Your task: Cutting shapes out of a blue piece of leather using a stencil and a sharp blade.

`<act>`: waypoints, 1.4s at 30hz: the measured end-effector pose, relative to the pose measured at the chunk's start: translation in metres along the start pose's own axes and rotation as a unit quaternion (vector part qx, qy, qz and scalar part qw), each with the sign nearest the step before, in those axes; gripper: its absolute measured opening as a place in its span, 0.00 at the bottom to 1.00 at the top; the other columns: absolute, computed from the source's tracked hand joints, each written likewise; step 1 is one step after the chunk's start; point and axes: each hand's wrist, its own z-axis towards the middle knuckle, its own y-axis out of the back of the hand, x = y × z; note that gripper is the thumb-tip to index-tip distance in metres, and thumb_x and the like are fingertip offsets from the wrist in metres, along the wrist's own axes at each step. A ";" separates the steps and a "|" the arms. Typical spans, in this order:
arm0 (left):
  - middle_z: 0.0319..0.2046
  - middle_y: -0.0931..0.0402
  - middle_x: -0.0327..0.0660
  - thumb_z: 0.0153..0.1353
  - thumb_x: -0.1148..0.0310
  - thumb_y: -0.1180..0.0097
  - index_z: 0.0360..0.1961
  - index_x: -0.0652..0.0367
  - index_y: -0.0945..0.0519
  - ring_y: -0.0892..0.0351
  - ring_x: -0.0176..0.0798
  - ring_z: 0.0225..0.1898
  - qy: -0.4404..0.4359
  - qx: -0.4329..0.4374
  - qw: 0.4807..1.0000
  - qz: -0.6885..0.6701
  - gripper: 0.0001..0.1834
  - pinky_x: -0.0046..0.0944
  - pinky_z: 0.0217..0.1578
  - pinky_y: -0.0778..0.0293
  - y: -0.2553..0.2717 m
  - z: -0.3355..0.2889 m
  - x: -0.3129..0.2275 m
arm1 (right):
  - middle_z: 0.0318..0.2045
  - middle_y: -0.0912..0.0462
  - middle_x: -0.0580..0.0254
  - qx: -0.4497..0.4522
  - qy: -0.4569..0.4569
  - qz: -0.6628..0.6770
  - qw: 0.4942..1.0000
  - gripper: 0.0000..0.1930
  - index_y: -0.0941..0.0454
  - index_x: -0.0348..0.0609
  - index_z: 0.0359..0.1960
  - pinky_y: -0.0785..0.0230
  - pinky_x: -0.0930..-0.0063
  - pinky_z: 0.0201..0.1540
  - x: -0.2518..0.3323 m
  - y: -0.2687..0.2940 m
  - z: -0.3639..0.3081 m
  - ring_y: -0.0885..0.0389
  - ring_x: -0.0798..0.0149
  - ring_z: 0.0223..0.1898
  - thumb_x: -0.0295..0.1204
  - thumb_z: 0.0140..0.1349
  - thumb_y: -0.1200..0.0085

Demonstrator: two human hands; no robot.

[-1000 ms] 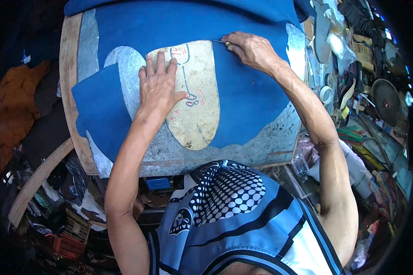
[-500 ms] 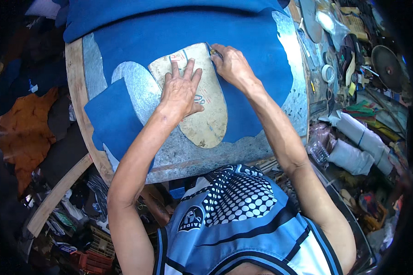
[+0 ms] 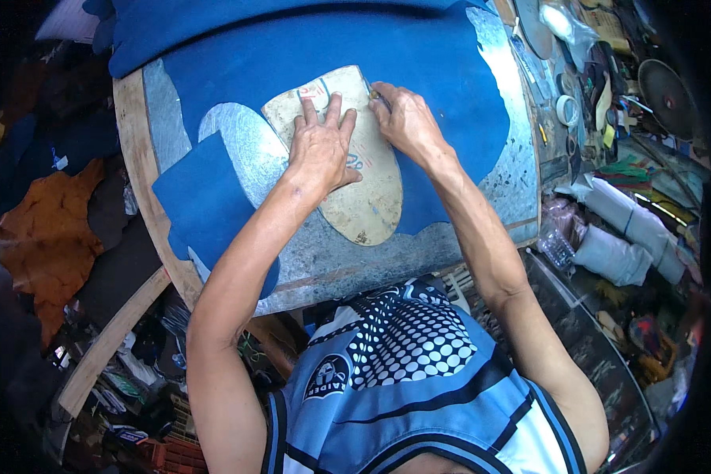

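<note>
Pressing flat on a cream, round-ended template (image 3: pixel 371 209) is my left hand (image 3: pixel 322 146), its fingers spread. The template has red and blue markings and lies on a large blue leather sheet (image 3: pixel 237 71). Along the template's upper right edge, my right hand (image 3: pixel 407 122) is closed in a pinch around a small cutting knife (image 3: pixel 374 94). The fingers hide most of the knife, including its tip. Left of the template, a rounded gap in the leather bares the metal tabletop (image 3: pixel 241 146). A separate blue leather piece (image 3: pixel 201 193) lies beside that gap, partly under my left forearm.
The table has a wooden edge (image 3: pixel 138 134) on its left. A roll of tape (image 3: pixel 566 110) and assorted tools lie at the right. Plastic-wrapped bundles (image 3: pixel 612 253) sit lower right. Brown leather (image 3: pixel 47 237) hangs at the far left, near a wooden slat (image 3: pixel 114 344).
My right hand has moved a little toward me along the template's right edge, with the knife in it. My left hand stays pressed on the template. The whole view has shifted slightly.
</note>
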 end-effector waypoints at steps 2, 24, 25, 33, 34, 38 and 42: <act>0.72 0.45 0.56 0.38 0.41 0.24 0.70 0.57 0.34 0.46 0.77 0.69 -0.001 0.000 1.000 0.000 0.59 0.62 0.61 0.31 -0.002 0.000 -0.001 | 0.44 0.18 0.33 0.006 -0.010 0.004 1.000 0.18 0.22 0.36 0.54 0.25 0.48 0.51 -0.001 0.000 -0.012 0.18 0.35 0.46 0.31 0.67 0.49; 0.73 0.46 0.55 0.38 0.38 0.25 0.70 0.55 0.34 0.44 0.78 0.68 -0.011 -0.003 1.000 0.019 0.59 0.68 0.58 0.30 -0.015 0.006 -0.002 | 0.38 0.18 0.39 -0.005 -0.124 -0.020 0.992 0.17 0.23 0.40 0.55 0.25 0.49 0.43 0.002 0.001 -0.156 0.18 0.37 0.39 0.31 0.66 0.47; 0.73 0.46 0.55 0.38 0.38 0.25 0.70 0.55 0.33 0.44 0.77 0.68 -0.012 -0.008 1.000 0.021 0.58 0.68 0.58 0.30 -0.016 0.006 -0.002 | 0.37 0.18 0.39 -0.009 -0.143 -0.013 0.990 0.17 0.22 0.40 0.54 0.26 0.50 0.43 0.005 0.001 -0.163 0.18 0.38 0.38 0.31 0.66 0.45; 0.70 0.42 0.54 0.39 0.38 0.26 0.68 0.56 0.32 0.42 0.77 0.66 -0.026 -0.028 0.999 0.036 0.57 0.69 0.55 0.28 -0.018 0.008 -0.001 | 0.40 0.18 0.36 -0.065 -0.195 0.047 0.977 0.17 0.23 0.36 0.54 0.25 0.50 0.45 0.010 -0.032 -0.224 0.18 0.36 0.41 0.29 0.65 0.44; 0.70 0.42 0.54 0.39 0.38 0.26 0.68 0.56 0.32 0.41 0.76 0.66 -0.024 -0.030 0.998 0.040 0.57 0.69 0.55 0.28 -0.017 0.008 -0.001 | 0.39 0.18 0.35 -0.094 -0.175 0.059 0.978 0.16 0.24 0.36 0.54 0.24 0.48 0.43 0.012 -0.036 -0.229 0.18 0.35 0.39 0.28 0.65 0.45; 0.69 0.41 0.54 0.39 0.37 0.26 0.68 0.56 0.32 0.39 0.75 0.65 -0.033 -0.026 0.998 0.044 0.57 0.69 0.55 0.28 -0.017 0.009 0.001 | 0.41 0.17 0.34 -0.124 -0.211 0.088 0.966 0.17 0.24 0.33 0.52 0.25 0.49 0.44 0.027 -0.048 -0.243 0.18 0.34 0.42 0.29 0.64 0.44; 0.69 0.41 0.57 0.37 0.36 0.26 0.68 0.57 0.33 0.37 0.77 0.64 -0.034 -0.007 0.998 0.052 0.59 0.69 0.56 0.28 -0.015 0.010 0.000 | 0.41 0.18 0.33 -0.118 -0.258 0.135 0.949 0.17 0.25 0.33 0.52 0.25 0.49 0.44 0.037 -0.055 -0.249 0.18 0.34 0.43 0.30 0.65 0.44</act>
